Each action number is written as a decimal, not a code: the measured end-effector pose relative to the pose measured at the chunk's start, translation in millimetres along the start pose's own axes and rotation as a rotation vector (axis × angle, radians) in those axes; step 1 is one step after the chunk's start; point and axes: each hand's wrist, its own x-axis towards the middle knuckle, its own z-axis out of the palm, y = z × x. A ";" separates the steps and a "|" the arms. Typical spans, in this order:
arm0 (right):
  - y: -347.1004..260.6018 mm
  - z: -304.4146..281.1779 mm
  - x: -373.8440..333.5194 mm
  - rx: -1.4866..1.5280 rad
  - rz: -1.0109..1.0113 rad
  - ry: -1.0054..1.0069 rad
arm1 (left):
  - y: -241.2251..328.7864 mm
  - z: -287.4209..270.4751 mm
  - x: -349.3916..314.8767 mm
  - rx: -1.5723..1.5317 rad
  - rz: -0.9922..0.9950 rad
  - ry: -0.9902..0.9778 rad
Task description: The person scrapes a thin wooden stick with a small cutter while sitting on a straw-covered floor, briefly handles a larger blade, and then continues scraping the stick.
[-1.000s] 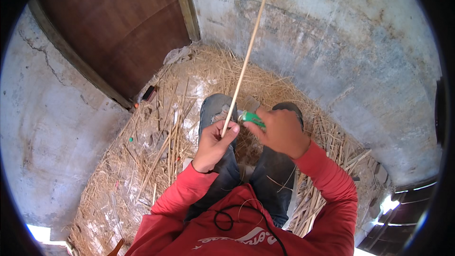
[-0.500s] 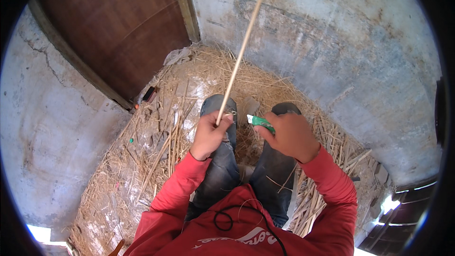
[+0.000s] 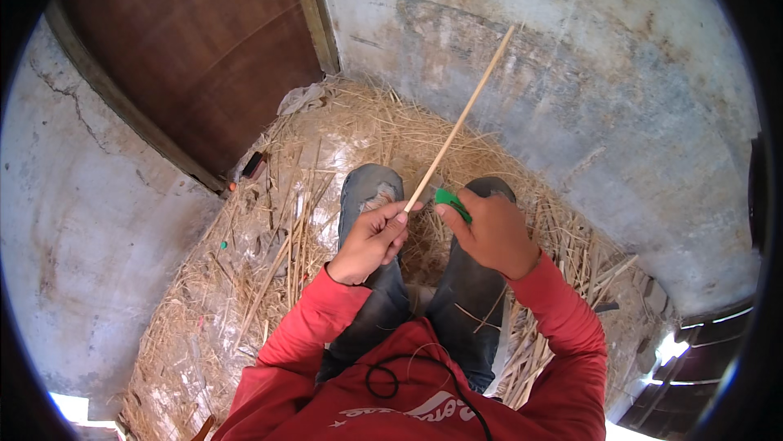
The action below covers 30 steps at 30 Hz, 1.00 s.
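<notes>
A long, thin pale stick (image 3: 462, 117), bamboo-like, slants up and to the right in front of me. My left hand (image 3: 375, 239) grips its lower end between thumb and fingers, above my left knee. In my right hand (image 3: 499, 230) is a green utility knife (image 3: 453, 203), its fingers wrapped round the handle. The knife's blade end points left, close to the stick just above my left hand. Whether the blade touches the stick I cannot tell.
Pale shavings and straw-like strips (image 3: 383, 119) litter the floor. A pile of split sticks (image 3: 530, 359) lies beside my right leg. A dark-and-red object (image 3: 254, 165) sits near the brown door (image 3: 196, 41). A stained wall (image 3: 571, 98) rises ahead and right.
The stick has swung over to the right, its far end now lower. My left hand has shifted slightly right, bringing the stick close to the knife. The right hand has barely moved.
</notes>
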 end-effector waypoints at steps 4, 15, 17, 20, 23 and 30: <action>-12.9 19.7 -1.0 0.061 -0.025 -0.056 | 2.5 -0.3 -7.1 -0.181 -0.060 -0.019; 87.4 26.6 43.2 -0.017 0.245 0.304 | -13.7 -8.4 -52.2 -0.148 -0.193 -0.062; 166.5 -18.3 47.6 0.101 0.479 0.531 | -26.2 -7.7 -74.3 -0.199 -0.230 -0.142; 205.4 -56.9 27.9 0.061 0.529 0.533 | -20.2 -24.9 -89.4 -0.229 -0.252 -0.092; 177.5 -51.9 -8.1 0.147 0.508 0.388 | -19.2 -45.6 -87.1 -0.388 -0.235 0.058; 42.6 30.1 -105.0 0.133 0.604 0.208 | -4.0 -42.8 -74.6 -0.495 -0.184 0.012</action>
